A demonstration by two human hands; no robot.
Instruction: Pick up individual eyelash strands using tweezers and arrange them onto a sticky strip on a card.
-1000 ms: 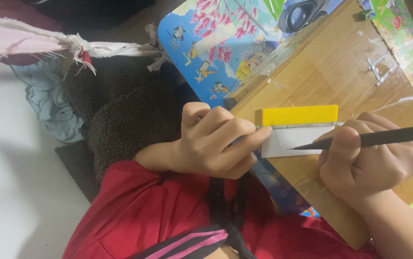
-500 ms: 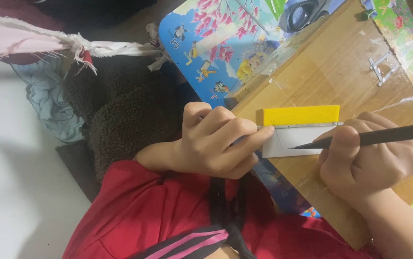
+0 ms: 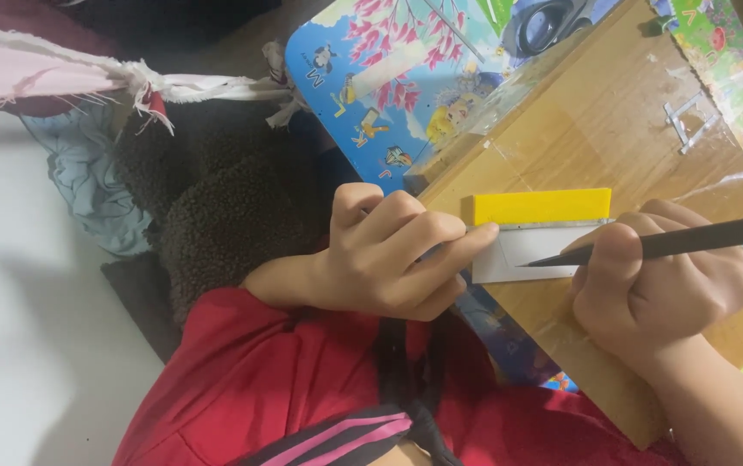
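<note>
I read this as marking: my left hand [image 3: 380, 255] pins the yellow plastic ruler [image 3: 540, 207] and white paper slip [image 3: 522, 256] near the wooden desk's [image 3: 613, 129] front edge; right hand [image 3: 660, 285], clenched around a dark pencil [image 3: 691, 242], needs a steady stroke next.

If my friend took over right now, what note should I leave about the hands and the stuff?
Left hand: fingers pressed on the end of the yellow ruler, holding it on the wooden board.
Right hand: gripping the dark craft knife, tip on the white card just below the ruler's metal edge.
The card lies flat on the board, partly under the ruler.
Done: ruler lined up, blade tip placed on the card.
Left: whether any cut is made cannot be seen; the card looks whole.
</note>
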